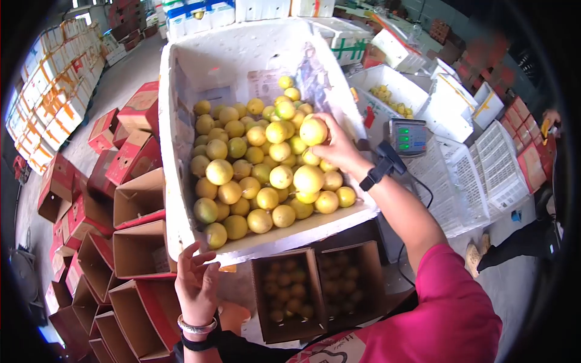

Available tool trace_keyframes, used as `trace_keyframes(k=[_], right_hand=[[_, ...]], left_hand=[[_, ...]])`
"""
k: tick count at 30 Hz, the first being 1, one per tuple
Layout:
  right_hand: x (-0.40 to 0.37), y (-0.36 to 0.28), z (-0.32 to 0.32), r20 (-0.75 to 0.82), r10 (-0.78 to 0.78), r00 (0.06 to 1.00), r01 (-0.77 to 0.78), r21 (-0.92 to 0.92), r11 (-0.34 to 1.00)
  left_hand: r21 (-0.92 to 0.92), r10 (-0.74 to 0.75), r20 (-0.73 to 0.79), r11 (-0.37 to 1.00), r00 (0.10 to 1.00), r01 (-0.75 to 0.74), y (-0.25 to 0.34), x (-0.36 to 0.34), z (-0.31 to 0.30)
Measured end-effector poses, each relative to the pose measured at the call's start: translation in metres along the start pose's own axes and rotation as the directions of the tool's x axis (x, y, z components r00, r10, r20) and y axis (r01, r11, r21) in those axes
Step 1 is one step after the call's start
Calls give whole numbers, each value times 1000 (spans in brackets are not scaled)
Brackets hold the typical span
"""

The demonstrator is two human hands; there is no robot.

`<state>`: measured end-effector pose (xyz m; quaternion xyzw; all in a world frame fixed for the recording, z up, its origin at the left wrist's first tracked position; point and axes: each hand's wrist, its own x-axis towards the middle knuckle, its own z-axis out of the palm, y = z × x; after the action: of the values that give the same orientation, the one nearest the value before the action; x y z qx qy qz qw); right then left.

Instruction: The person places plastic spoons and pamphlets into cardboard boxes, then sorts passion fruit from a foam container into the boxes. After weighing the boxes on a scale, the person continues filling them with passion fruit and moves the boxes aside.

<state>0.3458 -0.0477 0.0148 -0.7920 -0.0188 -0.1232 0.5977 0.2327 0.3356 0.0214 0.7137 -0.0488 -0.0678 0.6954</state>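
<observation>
A large white foam box stands tilted in front of me, with many round yellow passion fruits heaped in its near part. My right hand reaches over the box's right side, fingers closed around one yellow passion fruit above the heap. Just below the near left corner of the box, my left hand is open, palm up with fingers curled loosely apart and nothing in them. Two open cardboard boxes with more of the fruit sit under the foam box's near edge.
Open red-and-brown cartons crowd the floor at left, with stacked white foam boxes behind. At right are a scale display with a cable, another foam box holding fruit, and white crates. A person stands at far right.
</observation>
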Motion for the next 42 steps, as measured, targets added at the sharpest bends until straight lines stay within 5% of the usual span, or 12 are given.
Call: trace_keyframes(k=[2, 3, 6, 8, 11, 13, 24, 26, 32, 36, 39, 42], right_hand=[[-20, -7, -10, -34, 138, 990, -139, -51, 989], [-25, 11, -12, -18, -90, 996, 88, -78, 993], [-54, 4, -14, 144, 196, 970, -227, 249, 942], [-61, 0, 3, 270, 126, 955, -212, 318, 924], [-60, -1, 42, 464, 37, 885, 22, -121, 992], [-64, 13, 66, 574, -128, 809, 501, -558, 661], [-72, 2, 66, 538, 14, 843, 321, -523, 789], [-72, 6, 62, 381, -243, 892, 367, -298, 881], [-132, -32, 7, 57, 54, 997, -74, 457, 886], [-221, -38, -36, 276, 119, 954, -283, 694, 662], [-259, -49, -50, 423, 198, 884, -259, 92, 961], [-290, -20, -66, -162, 289, 944, -331, -451, 829]], left_hand=[[-9, 24, -18, 1000, 1000, -24, -5, -2, 7], [-1, 50, 6, 999, 999, -50, -9, -2, 10], [83, 35, 91, 996, 995, -43, -17, -2, 17], [136, 22, 100, 990, 995, -36, -15, -3, 26], [208, 53, 188, 974, 981, -93, -10, -2, 36], [190, 63, 189, 977, 980, -99, -12, 2, 37], [200, 65, 204, 974, 977, -106, -25, 10, 35], [257, 55, 214, 960, 975, -110, -26, 9, 35], [266, 89, 220, 953, 971, -148, -23, -1, 37], [294, 105, 261, 938, 960, -183, -26, -5, 47], [320, 106, 308, 925, 946, -207, -33, -9, 58], [354, 67, 342, 915, 937, -195, -40, -16, 72]])
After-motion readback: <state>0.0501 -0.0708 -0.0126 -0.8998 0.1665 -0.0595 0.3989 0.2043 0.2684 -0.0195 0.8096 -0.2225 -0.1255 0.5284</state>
